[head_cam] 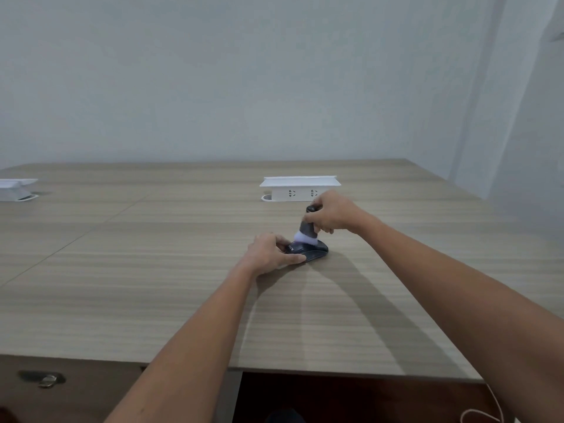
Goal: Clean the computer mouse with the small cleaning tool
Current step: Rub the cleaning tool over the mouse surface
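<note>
Head view, socket box behind brush, mouse, table

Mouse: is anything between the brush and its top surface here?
Nothing visible. The white bristles of the brush, held in the right hand, already rest on the mouse. The left hand grips the mouse's near end, clear of the bristles.

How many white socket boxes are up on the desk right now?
2: one socket box just behind the right hand, another socket box cut off at the desk's far left edge. None else shows.
</note>
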A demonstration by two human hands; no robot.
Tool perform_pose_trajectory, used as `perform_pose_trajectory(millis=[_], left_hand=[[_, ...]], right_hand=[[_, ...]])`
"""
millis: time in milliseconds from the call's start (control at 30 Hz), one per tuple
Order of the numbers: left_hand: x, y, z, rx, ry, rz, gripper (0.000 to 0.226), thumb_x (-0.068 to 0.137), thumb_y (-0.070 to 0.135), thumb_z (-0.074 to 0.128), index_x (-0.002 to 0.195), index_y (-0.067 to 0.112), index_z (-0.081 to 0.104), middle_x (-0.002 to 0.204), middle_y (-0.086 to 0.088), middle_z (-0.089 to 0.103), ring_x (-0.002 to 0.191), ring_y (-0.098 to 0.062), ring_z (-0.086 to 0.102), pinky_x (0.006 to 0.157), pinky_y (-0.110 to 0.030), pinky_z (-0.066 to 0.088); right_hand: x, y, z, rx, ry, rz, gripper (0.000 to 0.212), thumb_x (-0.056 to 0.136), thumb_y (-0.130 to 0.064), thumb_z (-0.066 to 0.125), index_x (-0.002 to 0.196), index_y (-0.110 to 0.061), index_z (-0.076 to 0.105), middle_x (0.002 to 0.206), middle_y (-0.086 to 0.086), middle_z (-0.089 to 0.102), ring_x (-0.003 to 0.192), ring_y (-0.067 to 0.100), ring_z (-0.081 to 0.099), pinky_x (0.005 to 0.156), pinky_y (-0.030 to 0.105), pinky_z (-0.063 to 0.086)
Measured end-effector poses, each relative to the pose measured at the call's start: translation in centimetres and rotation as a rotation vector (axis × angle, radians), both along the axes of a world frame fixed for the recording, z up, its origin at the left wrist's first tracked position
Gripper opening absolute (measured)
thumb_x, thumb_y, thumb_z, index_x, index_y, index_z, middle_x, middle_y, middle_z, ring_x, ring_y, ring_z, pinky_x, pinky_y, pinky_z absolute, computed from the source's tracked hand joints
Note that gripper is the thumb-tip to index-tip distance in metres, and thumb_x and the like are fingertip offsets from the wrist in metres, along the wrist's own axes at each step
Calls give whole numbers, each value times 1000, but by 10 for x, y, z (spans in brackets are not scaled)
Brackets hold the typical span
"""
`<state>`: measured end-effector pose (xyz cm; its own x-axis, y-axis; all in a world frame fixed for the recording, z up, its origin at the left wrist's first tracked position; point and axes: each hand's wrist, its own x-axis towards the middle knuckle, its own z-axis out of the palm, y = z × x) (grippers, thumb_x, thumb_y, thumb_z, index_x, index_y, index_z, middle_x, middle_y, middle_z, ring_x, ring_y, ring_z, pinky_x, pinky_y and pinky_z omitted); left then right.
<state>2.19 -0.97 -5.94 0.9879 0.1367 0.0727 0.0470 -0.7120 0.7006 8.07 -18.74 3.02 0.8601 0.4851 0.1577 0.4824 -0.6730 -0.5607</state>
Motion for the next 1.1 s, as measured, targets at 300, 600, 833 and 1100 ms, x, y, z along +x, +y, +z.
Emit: perform_pose_trajectory(millis=[300, 600, 833, 1100], left_hand=[[-1, 0, 3, 14, 8, -2, 60, 52, 67, 79, 98, 29, 76, 90, 9, 73, 85, -18, 66, 78, -36, 52], [0, 0, 4, 82, -16, 5, 71, 46, 76, 73, 100, 31, 76, 96, 7, 71, 97, -21, 64, 89, -45, 53], [-4, -3, 5, 174, -51, 40, 48, 65, 63, 78, 97, 27, 74, 105, 3, 66, 106, -22, 58, 97, -44, 46], [-8, -6, 8, 232, -63, 64, 53, 68, 64, 76, 105, 27, 75, 108, 1, 65, 109, -22, 55, 99, -42, 42]], right_hand=[[1, 11, 6, -99, 2, 13, 21, 83, -8, 62, 63, -7, 63, 53, 4, 64, 38, 15, 50, 41, 20, 43], [-2, 10, 6, -136, -7, 25, 19, 84, -9, 61, 66, -4, 66, 59, 8, 66, 41, 17, 50, 41, 19, 42], [-8, 5, 5, -93, -36, 100, 20, 83, -16, 65, 67, -5, 68, 59, 3, 70, 37, 9, 48, 39, 17, 42], [-12, -3, 6, -76, -127, 127, 22, 79, -13, 64, 59, -7, 61, 48, -2, 57, 40, 10, 44, 42, 22, 39]])
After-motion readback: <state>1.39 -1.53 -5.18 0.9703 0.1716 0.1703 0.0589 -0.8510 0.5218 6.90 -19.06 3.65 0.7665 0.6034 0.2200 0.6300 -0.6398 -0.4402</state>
